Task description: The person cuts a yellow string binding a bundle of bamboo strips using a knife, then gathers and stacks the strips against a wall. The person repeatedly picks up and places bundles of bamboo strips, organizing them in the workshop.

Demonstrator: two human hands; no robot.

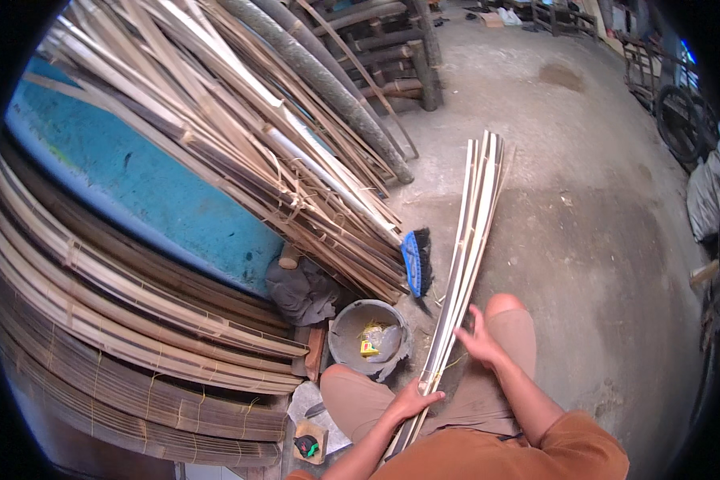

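Observation:
A bundle of long split bamboo strips (pixel 470 232), pale with a few dark ones, runs from my lap out over the floor, its far ends slightly fanned. My left hand (pixel 413 400) is wrapped round the near part of the bundle, above my lap. A little farther up, my right hand (pixel 480 342) is at the right side of the strips with its fingers apart. Whether its fingertips touch the strips, I cannot tell. Left of the bundle stands a grey bucket (pixel 338 324) with a small yellow packet (pixel 369 348) and scraps inside.
Bamboo lengths (pixel 208 152) lean along the blue wall (pixel 136 184) at the left. Below them lie stacked slat blinds (pixel 136 392). A blue broom head (pixel 412 262) stands beyond the bucket. A knife (pixel 316 410) lies near my left knee. A bicycle wheel (pixel 675 122) is far right.

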